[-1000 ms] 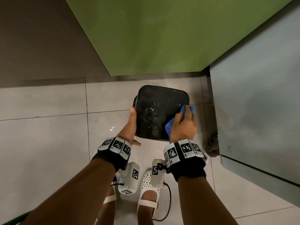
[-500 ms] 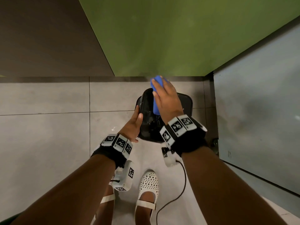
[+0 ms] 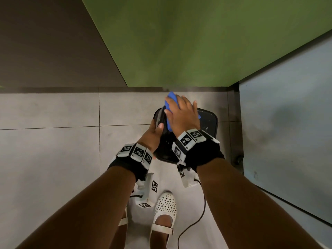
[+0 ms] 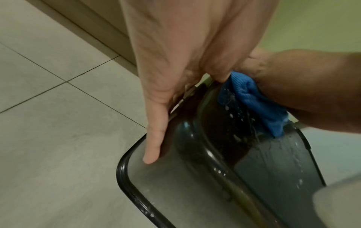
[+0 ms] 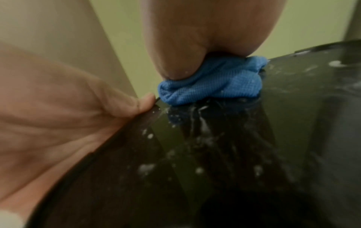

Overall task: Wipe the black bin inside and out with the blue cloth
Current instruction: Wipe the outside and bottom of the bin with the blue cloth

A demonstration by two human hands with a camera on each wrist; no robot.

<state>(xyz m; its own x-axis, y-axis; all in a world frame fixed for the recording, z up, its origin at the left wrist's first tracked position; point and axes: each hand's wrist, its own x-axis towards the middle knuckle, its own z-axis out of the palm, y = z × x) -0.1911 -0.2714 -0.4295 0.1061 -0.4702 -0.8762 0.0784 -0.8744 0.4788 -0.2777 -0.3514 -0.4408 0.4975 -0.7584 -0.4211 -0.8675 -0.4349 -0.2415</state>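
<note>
The glossy black plastic bin point(image 3: 209, 121) stands on the grey tiled floor point(image 3: 53, 150), in the corner below the green wall point(image 3: 179, 42). The left hand point(image 3: 154, 133) grips the bin's left rim, with the thumb over the edge and the fingers point(image 4: 156, 138) lying straight against the wall. The right hand point(image 3: 181, 114) presses the bunched blue woven cloth point(image 5: 213, 80) on the wet top edge, fingers nearly flat over it.

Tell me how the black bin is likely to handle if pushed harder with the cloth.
Probably slippery: droplets streak the black bin. Likely light and apt to tip, since the left hand grips its rim while the right hand presses the blue cloth.
</note>
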